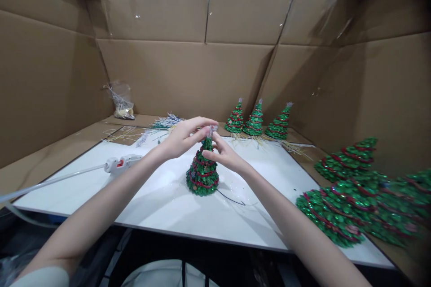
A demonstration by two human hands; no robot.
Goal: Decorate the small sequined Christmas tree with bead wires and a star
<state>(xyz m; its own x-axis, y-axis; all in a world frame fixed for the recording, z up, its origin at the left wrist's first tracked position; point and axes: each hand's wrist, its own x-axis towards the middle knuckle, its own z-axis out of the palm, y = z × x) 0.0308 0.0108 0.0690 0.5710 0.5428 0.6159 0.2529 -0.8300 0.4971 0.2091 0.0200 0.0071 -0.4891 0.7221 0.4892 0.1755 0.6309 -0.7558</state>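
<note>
A small green Christmas tree (202, 175) with red garland stands upright on the white board, its tip between my two hands. On top of it sits a pale, shiny star (212, 130), partly covered by fingers. My left hand (186, 136) reaches in from the left, thumb and fingers closed about the star. From the right, my right hand (226, 154) has its fingertips at the star's base and its thumb against the upper tree. The exact fingertip contact is partly hidden.
A white glue gun (123, 163) lies on the white board (161, 208) at left. Several finished trees (255, 119) stand at the back right, and larger ones (336, 215) lie at right. A plastic bag (121, 101) sits at the back left. Cardboard walls (168, 67) enclose the table.
</note>
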